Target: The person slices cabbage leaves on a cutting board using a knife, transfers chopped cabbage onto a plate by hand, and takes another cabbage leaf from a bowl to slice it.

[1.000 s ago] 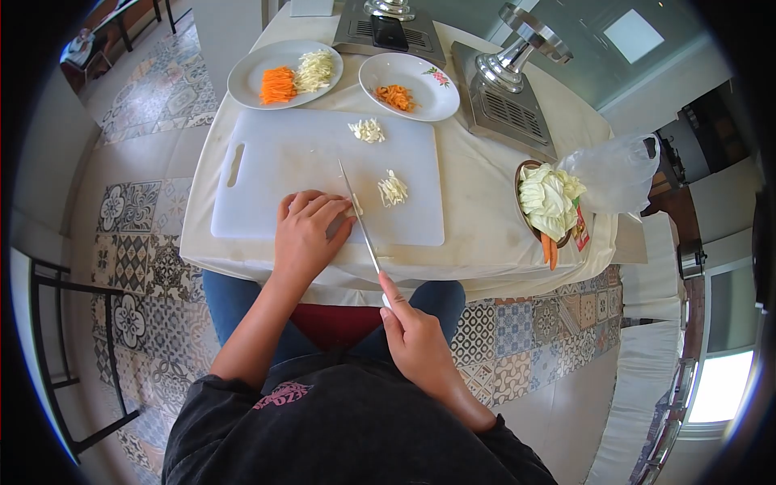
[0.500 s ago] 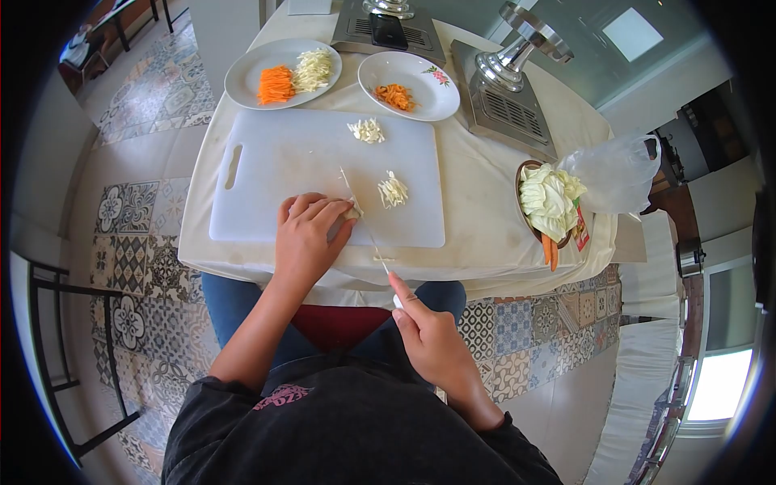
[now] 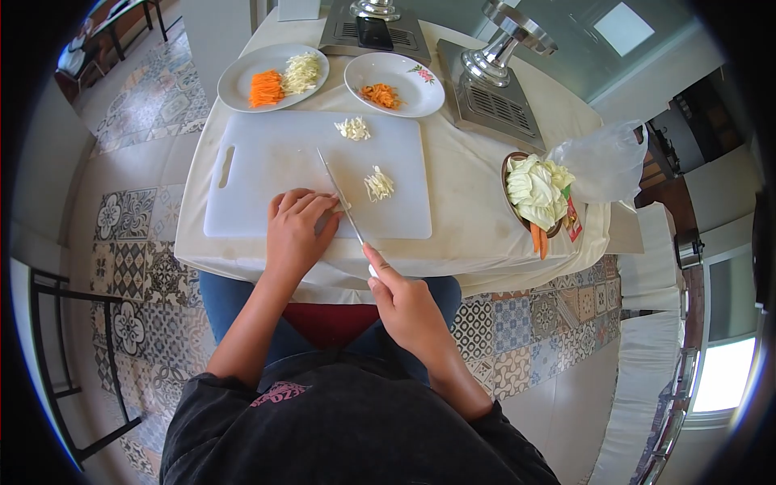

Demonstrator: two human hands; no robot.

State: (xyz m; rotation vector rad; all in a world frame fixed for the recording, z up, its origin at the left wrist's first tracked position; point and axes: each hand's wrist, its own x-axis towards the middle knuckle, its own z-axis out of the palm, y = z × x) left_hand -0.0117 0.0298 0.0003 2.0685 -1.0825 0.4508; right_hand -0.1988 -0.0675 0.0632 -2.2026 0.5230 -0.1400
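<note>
My right hand (image 3: pixel 411 307) grips the white handle of a kitchen knife (image 3: pixel 340 194), whose blade slants forward and left over the white cutting board (image 3: pixel 259 174). With bent fingers my left hand (image 3: pixel 297 230) presses a small pale piece of cabbage (image 3: pixel 344 207) to the board, right beside the blade. Most of that piece is hidden by the fingertips and knife. Two small piles of cut cabbage lie on the board: one pile (image 3: pixel 378 185) right of the blade, another pile (image 3: pixel 353 128) near the far edge.
Behind the board stand a plate (image 3: pixel 234 89) of carrot and pale strips and a flowered bowl (image 3: pixel 412 101) with orange shreds. Two portable stoves (image 3: pixel 505 113) are farther back, one bearing a phone (image 3: pixel 373 34). Cabbage leaves (image 3: pixel 537 192), carrots (image 3: pixel 539 241) and a plastic bag (image 3: pixel 602 166) sit at right.
The knife and my right hand have slid forward, away from my body, along my left fingertips. My left hand stays on the cabbage piece. The whole view has shifted slightly.
</note>
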